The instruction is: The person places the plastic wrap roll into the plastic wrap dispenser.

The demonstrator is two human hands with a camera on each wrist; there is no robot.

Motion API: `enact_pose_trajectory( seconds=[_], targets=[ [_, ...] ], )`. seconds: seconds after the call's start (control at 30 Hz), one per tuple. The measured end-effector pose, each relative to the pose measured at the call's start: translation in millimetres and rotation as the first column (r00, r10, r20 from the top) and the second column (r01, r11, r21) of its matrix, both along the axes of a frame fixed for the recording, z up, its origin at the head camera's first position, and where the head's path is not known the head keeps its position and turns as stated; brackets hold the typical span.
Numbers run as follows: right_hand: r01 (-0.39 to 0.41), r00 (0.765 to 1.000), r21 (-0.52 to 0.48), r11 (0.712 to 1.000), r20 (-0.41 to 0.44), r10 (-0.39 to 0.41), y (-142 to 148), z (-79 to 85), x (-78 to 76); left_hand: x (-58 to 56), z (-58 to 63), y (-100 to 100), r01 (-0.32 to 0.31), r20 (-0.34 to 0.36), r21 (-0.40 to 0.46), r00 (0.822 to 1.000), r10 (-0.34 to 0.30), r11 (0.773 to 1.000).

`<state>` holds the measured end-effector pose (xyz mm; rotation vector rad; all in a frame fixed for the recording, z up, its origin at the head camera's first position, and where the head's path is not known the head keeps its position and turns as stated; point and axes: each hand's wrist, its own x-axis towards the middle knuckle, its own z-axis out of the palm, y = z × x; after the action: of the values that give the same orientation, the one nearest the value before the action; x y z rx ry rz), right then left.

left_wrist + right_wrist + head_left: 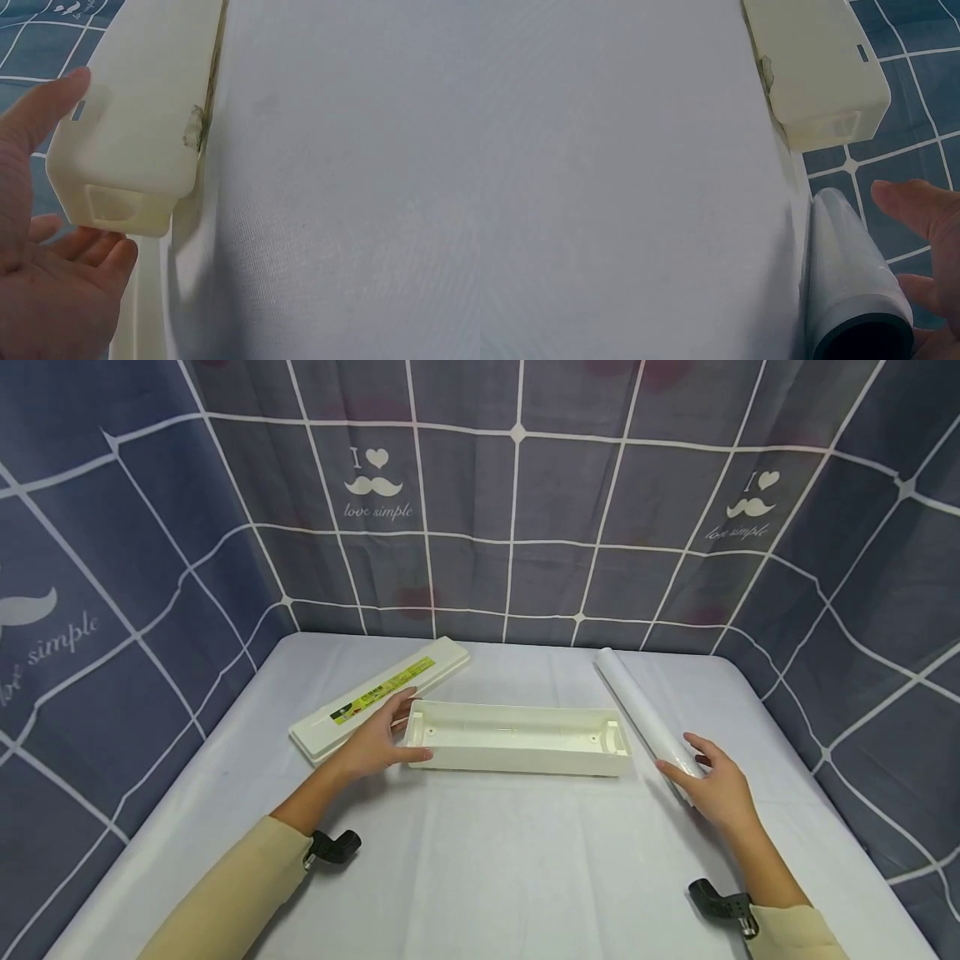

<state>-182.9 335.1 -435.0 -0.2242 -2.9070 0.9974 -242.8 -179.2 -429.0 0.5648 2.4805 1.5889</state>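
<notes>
A long cream plastic box (pixel 517 762), its top uncovered, lies crosswise in the middle of the table in the head view. My left hand (pixel 372 743) grips its left end, thumb on the front wall and fingers round behind. The left wrist view has the thumb against the wall of the box (pixel 142 112) and the fingers by its end face. To the right lies a roll of cling film (pixel 645 706), slanting away, its hollow end (pixel 862 311) facing the right wrist camera. My right hand (pixel 716 785) is beside its near end, thumb reaching over it, fingers spread loosely.
A cream lid (pixel 450 653) with a yellow-green label lies slanted at the back left, partly behind my left hand. White cloth covers the table (pixel 510 860). Dark checked curtains (pixel 472 568) enclose the back and both sides.
</notes>
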Motion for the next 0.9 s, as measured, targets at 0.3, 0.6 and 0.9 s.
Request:
enact_pose_trajectory(
  seconds=[0.3, 0.6, 0.9],
  targets=[
    [0.045, 0.999, -0.056, 0.997, -0.017, -0.046, 7, -10.2, 1.4, -4.9, -2.5, -4, 0.026, 0.090, 0.069, 0.995, -0.032, 0.997],
    [0.070, 0.998, -0.099, 0.993, 0.000, -0.071, 9, -12.4, -0.2, -13.1, -6.2, -5, 0.056, 0.118, 0.076, 0.991, -0.064, 0.996],
    [0.080, 0.997, -0.102, 0.992, -0.001, -0.080, 7, -12.0, -0.3, -13.5, -8.4, -6, 0.057, 0.131, 0.124, 0.989, -0.073, 0.991]
  ],
)
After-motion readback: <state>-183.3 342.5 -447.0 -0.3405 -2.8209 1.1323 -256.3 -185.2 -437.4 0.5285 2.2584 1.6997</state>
